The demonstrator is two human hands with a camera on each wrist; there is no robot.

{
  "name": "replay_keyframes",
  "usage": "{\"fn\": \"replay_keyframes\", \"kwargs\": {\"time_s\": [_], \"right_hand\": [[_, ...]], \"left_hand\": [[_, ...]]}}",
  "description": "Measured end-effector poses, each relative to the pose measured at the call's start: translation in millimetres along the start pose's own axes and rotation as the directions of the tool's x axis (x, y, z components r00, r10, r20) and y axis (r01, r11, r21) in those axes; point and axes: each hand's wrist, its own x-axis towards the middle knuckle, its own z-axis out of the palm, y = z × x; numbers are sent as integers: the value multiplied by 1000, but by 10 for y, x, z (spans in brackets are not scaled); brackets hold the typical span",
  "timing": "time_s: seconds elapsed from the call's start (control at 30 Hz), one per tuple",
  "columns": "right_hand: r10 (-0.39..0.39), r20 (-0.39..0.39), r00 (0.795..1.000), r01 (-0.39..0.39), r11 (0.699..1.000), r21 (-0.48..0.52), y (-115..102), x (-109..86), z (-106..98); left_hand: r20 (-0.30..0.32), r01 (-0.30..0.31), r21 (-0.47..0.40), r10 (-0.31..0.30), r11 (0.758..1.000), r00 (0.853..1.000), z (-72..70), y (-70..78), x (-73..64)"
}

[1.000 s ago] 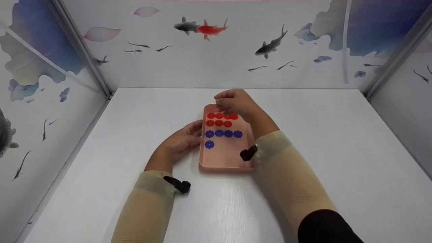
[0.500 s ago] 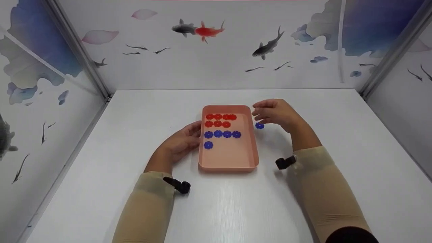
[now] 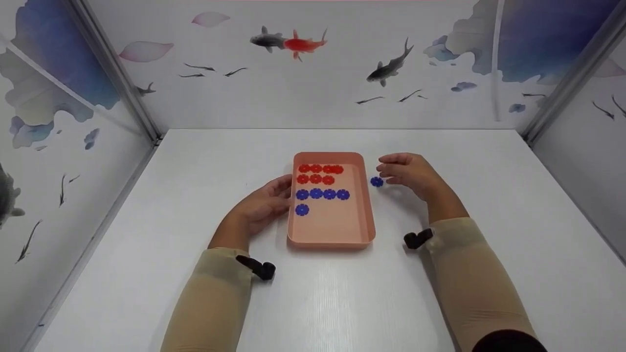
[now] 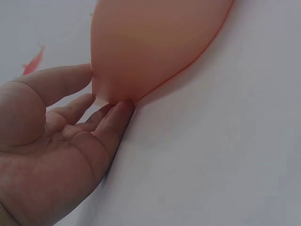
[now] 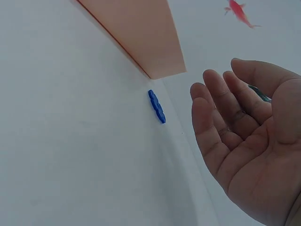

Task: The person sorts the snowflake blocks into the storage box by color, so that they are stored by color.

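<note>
A pink rectangular tray lies on the white table. My left hand rests its fingertips against the tray's left wall; in the left wrist view the fingers are fairly straight and touch the tray's outside. Inside, several red flower-shaped pieces lie in two rows at the far end, two of them overlapping. Below them is a row of blue flower-shaped pieces, with a single blue piece nearer. Another blue flower-shaped piece lies flat outside the tray's right wall. Beside it hovers my right hand, fingers loosely bent and holding nothing visible.
White table surface surrounds the tray. A white back wall printed with fish, and side walls on metal posts, enclose the table. A small dark green spot shows behind the right fingers; its kind is unclear.
My right hand has moved from over the tray's far end to the right, then a little nearer, beside the loose blue piece. The left hand stays against the tray.
</note>
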Motion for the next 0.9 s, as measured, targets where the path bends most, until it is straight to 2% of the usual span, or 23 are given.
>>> {"fn": "replay_keyframes", "kwargs": {"time_s": [0.17, 0.3, 0.53, 0.7, 0.9], "right_hand": [[58, 20, 998, -55, 991, -121, 118, 46, -13], [93, 38, 995, -82, 967, -242, 169, 61, -7], [97, 16, 995, -83, 920, -383, 105, 12, 83], [94, 20, 995, -75, 886, -457, 76, 13, 118], [94, 12, 995, -78, 879, -471, 69, 31, 112]], "left_hand": [[9, -8, -6, 8, 1000, 1000, 0, 4, -2], [13, -13, -3, 13, 1000, 1000, 4, 0, 3], [4, -9, 6, 9, 1000, 1000, -1, 3, 9], [0, -6, 4, 6, 1000, 1000, -5, -5, 15], [3, -4, 2, 4, 1000, 1000, -20, -12, 25]]}}
